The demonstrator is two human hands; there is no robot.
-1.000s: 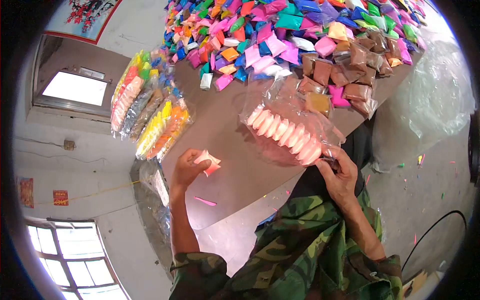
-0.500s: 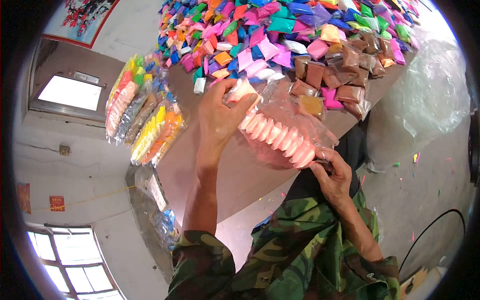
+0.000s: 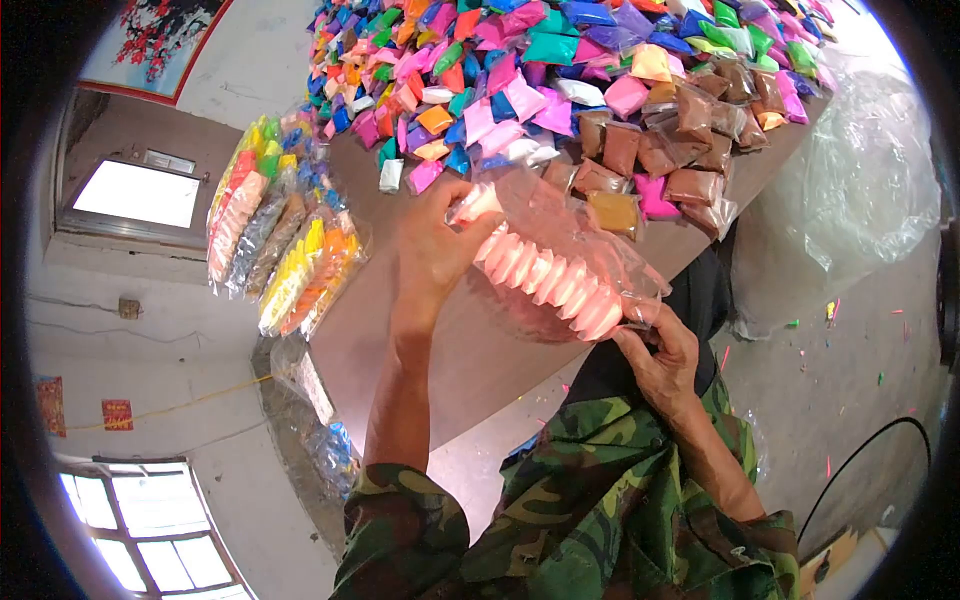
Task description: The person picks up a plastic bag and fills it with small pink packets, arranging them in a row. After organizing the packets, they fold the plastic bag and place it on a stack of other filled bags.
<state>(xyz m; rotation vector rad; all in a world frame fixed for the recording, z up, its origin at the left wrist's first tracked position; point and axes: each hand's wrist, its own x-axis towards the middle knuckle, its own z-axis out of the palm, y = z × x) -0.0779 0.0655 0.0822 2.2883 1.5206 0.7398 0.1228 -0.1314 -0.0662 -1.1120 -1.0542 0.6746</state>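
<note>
A clear plastic bag point(image 3: 595, 228) holds a row of pale pink packets point(image 3: 552, 278), standing face to face and slanting down to the right above the table point(image 3: 380, 300). My left hand point(image 3: 436, 235) is closed around one more pink packet point(image 3: 478, 204) at the upper left end of the row, thumb laid over it. At the lower right end, my right hand point(image 3: 662, 352) pinches the bag between thumb and fingers, close against the last packet. Loose film from the bag spreads above the row.
A large heap of coloured packets point(image 3: 550, 48) covers the table's far side, with brown packets point(image 3: 690, 150) at its right. Filled bags point(image 3: 310, 275) lie along the left edge. A big clear plastic sack point(image 3: 835, 200) stands at the right, by the floor point(image 3: 800, 400) with scattered scraps.
My left hand and its packet have come slightly down, nearer the row. My right hand has shifted slightly, still pinching the bag's lower end.
</note>
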